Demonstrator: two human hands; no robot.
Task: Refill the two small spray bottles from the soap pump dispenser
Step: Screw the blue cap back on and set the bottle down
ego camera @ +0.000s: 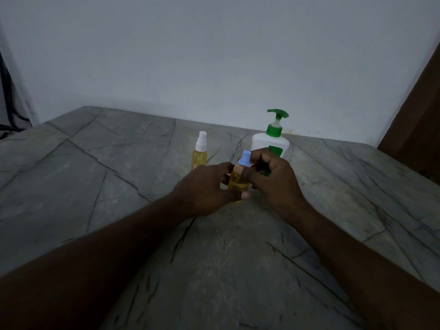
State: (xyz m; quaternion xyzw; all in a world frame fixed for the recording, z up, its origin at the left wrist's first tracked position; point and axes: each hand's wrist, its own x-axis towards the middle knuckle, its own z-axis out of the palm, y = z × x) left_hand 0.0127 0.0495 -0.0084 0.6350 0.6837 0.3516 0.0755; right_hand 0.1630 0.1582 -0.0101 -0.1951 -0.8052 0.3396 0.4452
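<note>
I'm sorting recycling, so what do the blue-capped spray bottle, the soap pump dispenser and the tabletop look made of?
The blue-capped spray bottle: probably clear glossy plastic; yellow liquid shows through. The soap pump dispenser: opaque white plastic, smooth, with a green plastic-looking pump. The tabletop: grey stone or a stone-look surface, matte, with dark veins; which one is unclear.

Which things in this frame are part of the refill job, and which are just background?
Job: blue-capped spray bottle, held by left hand, right hand at its cap; white-capped spray bottle; green-topped pump dispenser.
Not involved: black cables far left; brown panel at right; stone table, support only.
</note>
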